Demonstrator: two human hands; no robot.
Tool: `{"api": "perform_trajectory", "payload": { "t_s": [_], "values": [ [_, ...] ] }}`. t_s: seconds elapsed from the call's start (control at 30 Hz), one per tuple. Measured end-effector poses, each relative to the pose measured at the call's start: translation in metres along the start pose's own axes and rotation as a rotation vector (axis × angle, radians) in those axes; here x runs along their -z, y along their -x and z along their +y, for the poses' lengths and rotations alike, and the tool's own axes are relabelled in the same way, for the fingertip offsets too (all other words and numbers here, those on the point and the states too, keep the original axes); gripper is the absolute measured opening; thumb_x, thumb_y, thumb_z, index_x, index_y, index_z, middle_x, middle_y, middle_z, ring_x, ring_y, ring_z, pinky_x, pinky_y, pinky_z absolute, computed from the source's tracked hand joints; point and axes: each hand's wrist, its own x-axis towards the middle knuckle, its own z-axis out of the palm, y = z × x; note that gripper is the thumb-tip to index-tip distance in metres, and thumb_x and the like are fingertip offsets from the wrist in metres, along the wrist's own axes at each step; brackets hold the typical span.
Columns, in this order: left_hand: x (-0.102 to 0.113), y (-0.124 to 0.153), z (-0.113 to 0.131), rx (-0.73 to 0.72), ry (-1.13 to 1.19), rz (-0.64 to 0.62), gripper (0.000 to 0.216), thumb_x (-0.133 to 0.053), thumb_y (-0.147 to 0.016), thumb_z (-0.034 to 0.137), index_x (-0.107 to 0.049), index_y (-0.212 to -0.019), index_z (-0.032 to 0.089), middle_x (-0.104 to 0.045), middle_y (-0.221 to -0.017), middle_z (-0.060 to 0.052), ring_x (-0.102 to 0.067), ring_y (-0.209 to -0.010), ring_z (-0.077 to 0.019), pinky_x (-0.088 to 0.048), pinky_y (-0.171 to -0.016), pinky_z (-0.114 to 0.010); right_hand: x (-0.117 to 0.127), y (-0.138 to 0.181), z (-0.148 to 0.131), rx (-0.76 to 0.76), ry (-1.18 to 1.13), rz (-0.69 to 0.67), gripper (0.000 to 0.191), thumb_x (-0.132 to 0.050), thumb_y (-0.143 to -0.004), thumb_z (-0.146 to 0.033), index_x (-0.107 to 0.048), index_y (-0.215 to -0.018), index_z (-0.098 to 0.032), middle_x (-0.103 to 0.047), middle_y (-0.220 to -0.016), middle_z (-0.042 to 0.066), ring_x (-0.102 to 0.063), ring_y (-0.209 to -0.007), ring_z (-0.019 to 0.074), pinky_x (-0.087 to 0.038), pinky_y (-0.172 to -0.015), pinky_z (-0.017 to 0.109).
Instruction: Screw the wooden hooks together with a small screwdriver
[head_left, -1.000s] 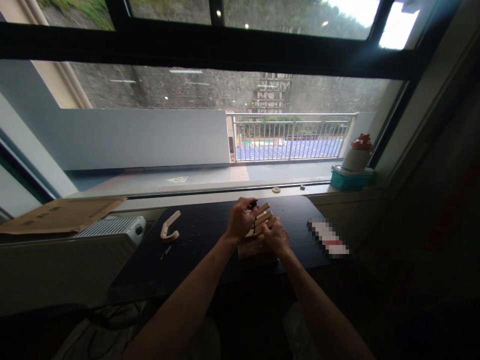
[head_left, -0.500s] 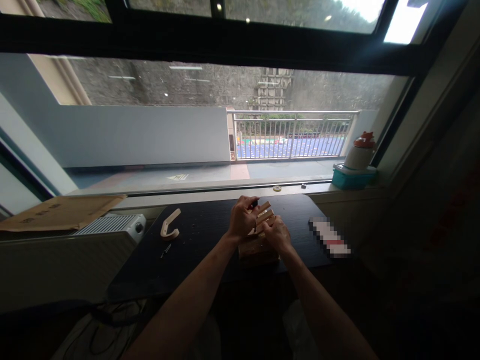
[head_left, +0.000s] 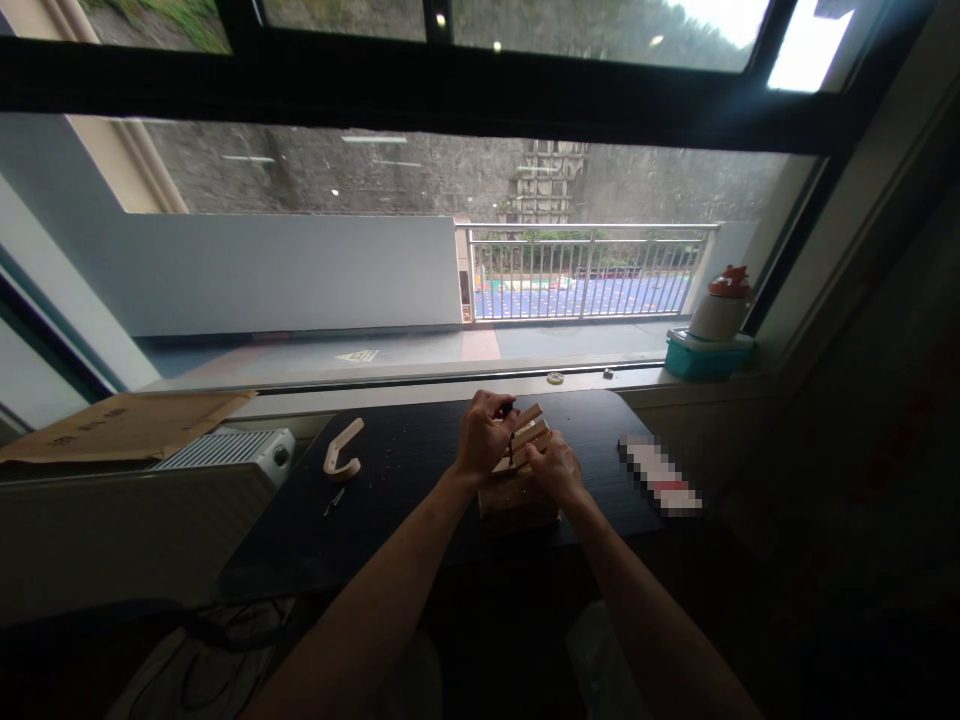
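A small stack of light wooden pieces (head_left: 519,495) sits on the dark table (head_left: 420,500) in front of me. My left hand (head_left: 484,440) is closed around a thin dark tool (head_left: 511,447) that points down at the top wooden slat. My right hand (head_left: 556,468) lies on the wooden pieces with its fingers curled over them, holding them. Both hands touch over the stack.
A curved wooden hook (head_left: 342,452) and a small dark screw (head_left: 331,501) lie on the table's left part. A blurred flat item (head_left: 660,475) lies at the right. A white heater (head_left: 225,450) with cardboard (head_left: 120,422) stands left. A teal box with a white container (head_left: 709,345) is on the sill.
Both hands stay on the wooden pieces with only slight shifts; the view moved a little.
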Motion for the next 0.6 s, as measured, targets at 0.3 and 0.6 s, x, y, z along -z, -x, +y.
{"api": "perform_trajectory", "payload": {
  "t_s": [0.3,0.6],
  "values": [
    [-0.0002,-0.002,-0.0039,-0.017,0.063,-0.053,0.021,-0.054,-0.079,0.014,-0.064,-0.097,0.018,-0.058,-0.089,-0.004,-0.057,-0.077,-0.0134,-0.05,-0.073,-0.028,-0.0014,-0.0011,0.0017,-0.002,-0.001,0.008,0.034,-0.048,-0.078,-0.04,-0.05,-0.102,-0.015,-0.067,-0.091,0.012,-0.063,-0.085,0.0239,-0.043,-0.067,0.028],
    [-0.0042,-0.0019,0.0046,0.011,-0.063,-0.06,0.017,-0.06,-0.077,0.023,-0.067,-0.092,0.021,-0.056,-0.083,-0.002,-0.053,-0.066,-0.0109,-0.048,-0.064,-0.025,0.0009,0.0003,0.0003,-0.006,-0.012,-0.005,0.032,-0.048,-0.078,-0.038,-0.05,-0.1,-0.015,-0.067,-0.091,0.012,-0.063,-0.086,0.0235,-0.042,-0.068,0.028]
  ]
}}
